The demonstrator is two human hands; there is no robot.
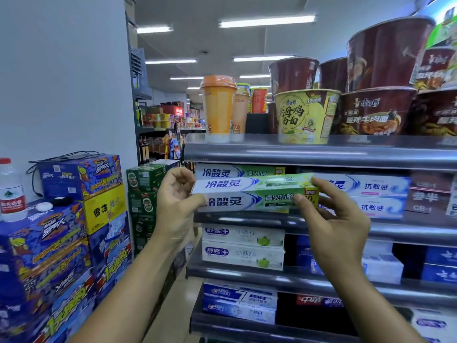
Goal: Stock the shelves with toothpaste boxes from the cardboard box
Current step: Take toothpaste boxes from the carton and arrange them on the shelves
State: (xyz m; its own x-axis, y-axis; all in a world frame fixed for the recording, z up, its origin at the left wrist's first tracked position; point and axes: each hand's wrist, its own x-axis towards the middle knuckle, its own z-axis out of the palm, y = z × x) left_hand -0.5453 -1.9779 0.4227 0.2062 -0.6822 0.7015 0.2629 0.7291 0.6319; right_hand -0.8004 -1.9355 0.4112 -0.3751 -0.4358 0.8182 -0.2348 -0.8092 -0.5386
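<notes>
Green-white toothpaste box (249, 194) at view centre, held level before the shelf (400, 230). Matching box (237, 172) at its 12 o'clock, blue-white boxes (371, 186) at 3. Left hand (175, 194) pinches the 9 o'clock end, right hand (329, 214) the 3 o'clock end. Likely light, thin glossy card, dents easily: hold by the ends, squeeze gently. One box or two stacked, cannot tell.

Fluorescent ceiling tubes (267, 21) light the shop brightly and evenly, blooming slightly white. Pale glare streaks run along the grey shelf edge (321, 154), while the recesses under the lower shelves fall into deep shadow. Wide-angle distortion bows the shelving and stretches the noodle bowls (388, 53) at top right, where detail looks soft, perhaps from motion blur.
</notes>
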